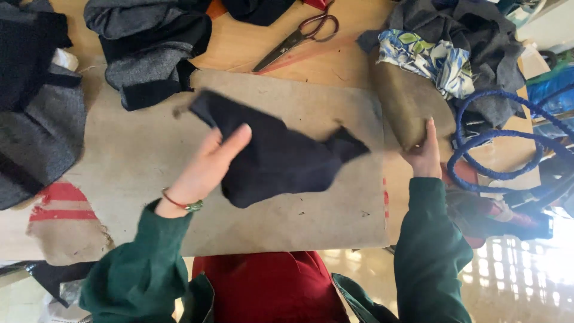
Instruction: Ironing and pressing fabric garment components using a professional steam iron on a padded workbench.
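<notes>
In the head view, a piece of dark navy fabric (278,158) is held up by the left hand (206,170) above a large sheet of brown cardboard (149,149) that lies flat on the wooden surface (251,42). The left hand's fingers are extended and the cloth is carried against the palm side; the grip itself is hidden behind the hand, so whether it is pinched or merely draped cannot be told. The fabric is blurred, hangs unevenly, and is crumpled rather than spread out.

The right hand (426,154) is set against the lower end of an olive-brown roll of material (406,101) just beyond the cardboard's right edge, fingers laid flat on it; a closed grasp is not shown.

A pair of red-handled scissors (299,36) lies closed on the surface beyond the cardboard, untouched by either hand. Grey and black fabric pieces (149,48) are heaped at the upper left, more grey cloth (472,36) with a blue and white patterned scrap (427,60) at the upper right, and blue cord loops (496,137) lie to the right.

As a judgement, the work appears to be at an early stage: the dark piece has not been laid flat, no cut is in hand, and the cardboard carries nothing else.
</notes>
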